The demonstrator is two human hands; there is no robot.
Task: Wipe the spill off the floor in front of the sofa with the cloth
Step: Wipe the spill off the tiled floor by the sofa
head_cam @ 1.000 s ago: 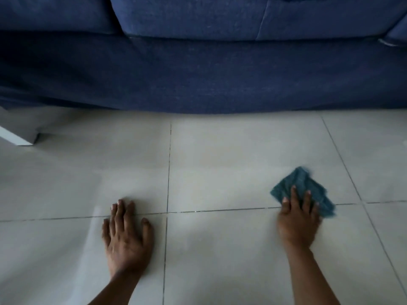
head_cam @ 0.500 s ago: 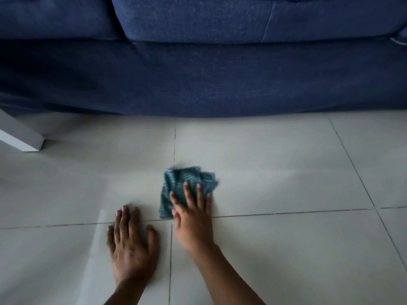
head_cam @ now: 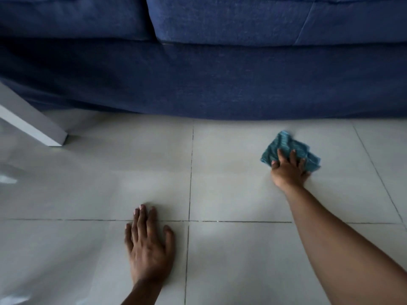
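Pressing the cloth (head_cam: 284, 143) flat under spread fingers, the right hand (head_cam: 288, 172) sits at two o'clock near the sofa (head_cam: 220, 84). The left hand (head_cam: 149, 245) lies flat and empty at seven o'clock. No puddle shows, so wiping seems nearly done.

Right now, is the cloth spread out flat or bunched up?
Bunched up: the cloth shows folds and ragged edges beneath the right hand pressing it down.

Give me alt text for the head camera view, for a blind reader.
A person's right hand presses a crumpled teal cloth onto the pale tiled floor just in front of a dark blue sofa. The left hand lies flat on the tiles nearer the camera; a white furniture leg stands far left.
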